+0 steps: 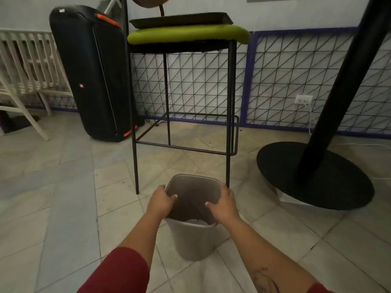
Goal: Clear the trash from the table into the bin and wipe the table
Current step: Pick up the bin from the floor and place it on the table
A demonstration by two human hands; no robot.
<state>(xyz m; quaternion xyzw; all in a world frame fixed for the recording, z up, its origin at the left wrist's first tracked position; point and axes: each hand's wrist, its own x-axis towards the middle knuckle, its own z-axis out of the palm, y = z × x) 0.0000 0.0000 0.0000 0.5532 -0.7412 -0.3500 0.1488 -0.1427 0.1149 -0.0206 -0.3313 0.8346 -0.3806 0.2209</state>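
Bin [193, 243] on floor [63, 208] | L hand [160, 200], R hand [224, 205] both grip tray [192, 192] tilted over it, maybe touching

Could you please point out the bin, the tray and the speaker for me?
bin [194, 242]: head view, grey outer wall.
tray [179, 23]: head view, front rim.
speaker [93, 70]: head view, black front.

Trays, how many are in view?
2. A black tray lies on the green stool seat; a brown tray is held tilted over the bin, left hand and right hand gripping its edges. Others may be out of view.
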